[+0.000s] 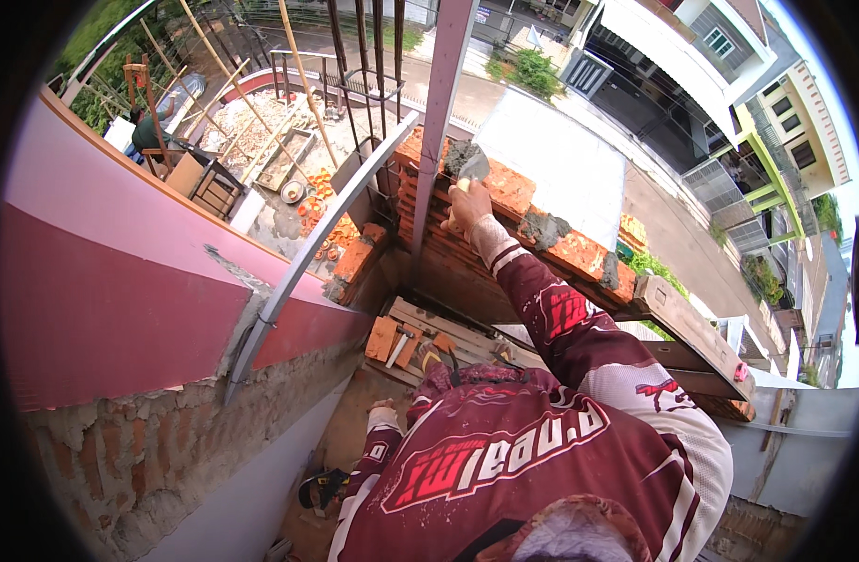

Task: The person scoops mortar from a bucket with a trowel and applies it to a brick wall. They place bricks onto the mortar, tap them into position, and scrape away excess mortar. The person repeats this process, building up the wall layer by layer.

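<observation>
My right hand (469, 206) reaches forward over a half-built wall of orange bricks (579, 251) and grips a trowel (473, 167). The blade carries grey mortar and rests on the top course beside a grey steel post (439, 122). Lumps of wet mortar (542, 228) lie along the top bricks. My left hand (382, 408) hangs low beside my body, above a wooden platform (429, 328) with broken brick pieces; its fingers are too small to read. Both arms wear a maroon and white long-sleeved shirt.
A long wooden board (691, 323) lies on the wall's right end. A pink plastered wall (120, 281) with bare bricks below runs along the left, and a slanted metal bar (308, 253) leans on it. Rebar (364, 56) rises behind. Far below are a yard, another person (148, 126) and a street.
</observation>
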Tool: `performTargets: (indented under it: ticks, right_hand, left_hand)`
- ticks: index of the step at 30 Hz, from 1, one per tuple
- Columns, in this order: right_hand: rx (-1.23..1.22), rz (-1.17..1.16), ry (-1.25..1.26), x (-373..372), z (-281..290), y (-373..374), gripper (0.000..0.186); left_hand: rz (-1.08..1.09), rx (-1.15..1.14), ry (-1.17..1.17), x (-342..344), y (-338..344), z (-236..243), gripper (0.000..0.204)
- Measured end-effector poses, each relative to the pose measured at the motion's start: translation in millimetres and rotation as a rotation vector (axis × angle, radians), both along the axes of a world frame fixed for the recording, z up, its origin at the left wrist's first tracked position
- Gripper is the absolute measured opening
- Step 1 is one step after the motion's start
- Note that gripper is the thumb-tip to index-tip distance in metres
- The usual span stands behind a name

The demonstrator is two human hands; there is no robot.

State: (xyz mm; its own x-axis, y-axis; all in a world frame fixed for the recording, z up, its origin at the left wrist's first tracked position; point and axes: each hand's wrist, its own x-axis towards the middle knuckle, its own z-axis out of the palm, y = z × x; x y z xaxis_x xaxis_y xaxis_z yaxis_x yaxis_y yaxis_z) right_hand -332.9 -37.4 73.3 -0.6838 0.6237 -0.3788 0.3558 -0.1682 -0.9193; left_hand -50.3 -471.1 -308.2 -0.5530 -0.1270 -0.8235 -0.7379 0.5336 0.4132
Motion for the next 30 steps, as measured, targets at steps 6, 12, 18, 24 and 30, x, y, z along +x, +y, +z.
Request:
performTargets:
  ticks: [6,12,18,24,30]
  right_hand:
    - [0.345,0.115,-0.150,17,-6,38,0.048]
    - [0.767,0.306,-0.447,4,20,82,0.044]
    - [1.060,0.444,-0.631,1,31,105,0.029]
    - [1.271,0.740,-0.716,31,51,87,0.033]
    - [1.542,0.838,-0.796,22,115,98,0.029]
  left_hand:
    - [0.118,0.029,-0.015,-41,-16,4,0.017]
    - [0.161,0.002,0.117,-86,-21,3,0.017]
    - [0.186,0.024,0.054,-74,-9,18,0.017]
    - [0.179,0.019,0.061,-42,-3,27,0.014]
    - [0.106,-0.057,-0.048,-46,-9,17,0.015]
